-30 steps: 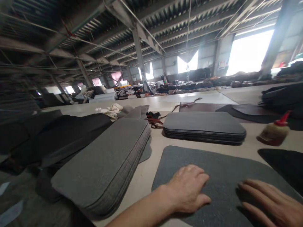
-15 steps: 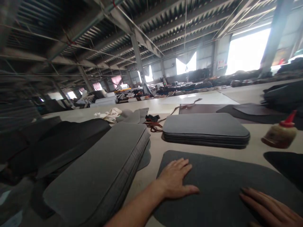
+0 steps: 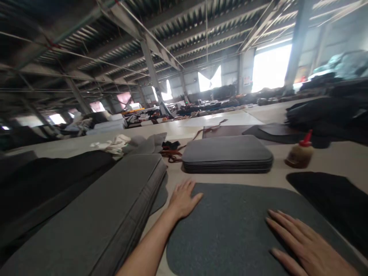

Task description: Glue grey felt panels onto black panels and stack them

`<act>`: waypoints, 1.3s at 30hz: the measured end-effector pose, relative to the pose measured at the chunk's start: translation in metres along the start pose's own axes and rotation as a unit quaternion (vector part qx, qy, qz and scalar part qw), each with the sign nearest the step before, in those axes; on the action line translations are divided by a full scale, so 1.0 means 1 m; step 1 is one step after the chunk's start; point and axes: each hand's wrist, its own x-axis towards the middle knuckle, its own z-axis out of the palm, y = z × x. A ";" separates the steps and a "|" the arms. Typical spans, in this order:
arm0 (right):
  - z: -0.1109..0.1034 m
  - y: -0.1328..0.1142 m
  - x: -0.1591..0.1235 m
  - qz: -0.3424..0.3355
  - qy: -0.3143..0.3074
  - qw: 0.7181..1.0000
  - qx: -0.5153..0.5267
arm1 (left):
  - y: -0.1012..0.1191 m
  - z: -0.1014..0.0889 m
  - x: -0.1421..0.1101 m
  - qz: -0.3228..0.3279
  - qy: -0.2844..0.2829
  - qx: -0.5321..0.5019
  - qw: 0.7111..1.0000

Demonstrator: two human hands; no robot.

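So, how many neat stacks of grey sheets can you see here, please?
2: one long stack at the left, another stack beyond the flat sheet. Others may be hidden.

Two hands show: one left hand [image 3: 184, 199] and one right hand [image 3: 304, 241]. Grey stacks number two, one long stack [image 3: 109, 195] and one shorter stack [image 3: 227, 149]; the layers in each are too thin to count. There is one broad grey sheet [image 3: 230, 226], one black piece [image 3: 324, 195], one bottle [image 3: 299, 156] with one red cap [image 3: 307, 138], and one bunch of cream cloth [image 3: 116, 145]. The brown straps [image 3: 172, 156] are tangled, their number unclear.
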 end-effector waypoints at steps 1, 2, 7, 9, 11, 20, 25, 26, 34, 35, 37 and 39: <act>-0.010 -0.007 0.004 0.020 -0.010 1.000 -0.005 | -0.001 0.000 0.002 -0.014 0.009 0.011 1.000; -0.020 -0.014 0.009 0.042 -0.018 0.999 -0.004 | -0.001 -0.002 0.003 -0.028 0.023 0.022 0.999; -0.056 -0.028 0.025 0.139 -0.140 0.978 0.064 | 0.027 -0.020 -0.015 -0.022 0.110 0.061 0.992; -0.066 -0.032 0.030 0.142 -0.167 0.971 0.098 | 0.054 -0.024 -0.035 0.052 0.092 0.053 0.993; -0.070 -0.036 0.039 0.117 -0.166 0.972 0.115 | 0.085 -0.022 -0.055 0.167 0.021 0.014 0.986; -0.040 -0.021 0.076 0.109 -0.156 0.981 0.047 | 0.127 0.003 -0.066 0.220 -0.097 -0.079 0.967; -0.032 0.006 0.062 0.165 -0.135 0.977 -0.019 | 0.095 0.002 -0.059 0.158 -0.073 -0.007 0.985; -0.033 0.014 0.059 0.175 -0.135 0.975 -0.032 | 0.085 0.003 -0.057 0.139 -0.062 0.010 0.988; -0.053 0.042 0.034 0.206 -0.142 0.966 -0.065 | 0.030 -0.002 -0.055 -0.024 0.044 0.113 0.992; -0.059 0.035 0.031 0.188 -0.133 0.972 -0.046 | 0.032 -0.006 -0.058 -0.024 0.051 0.120 0.991; -0.071 0.016 0.025 0.146 -0.126 0.981 0.017 | 0.039 -0.013 -0.069 0.006 0.050 0.127 0.991; -0.084 -0.006 0.015 0.106 -0.146 0.980 0.089 | 0.045 -0.017 -0.086 0.067 0.030 0.115 0.991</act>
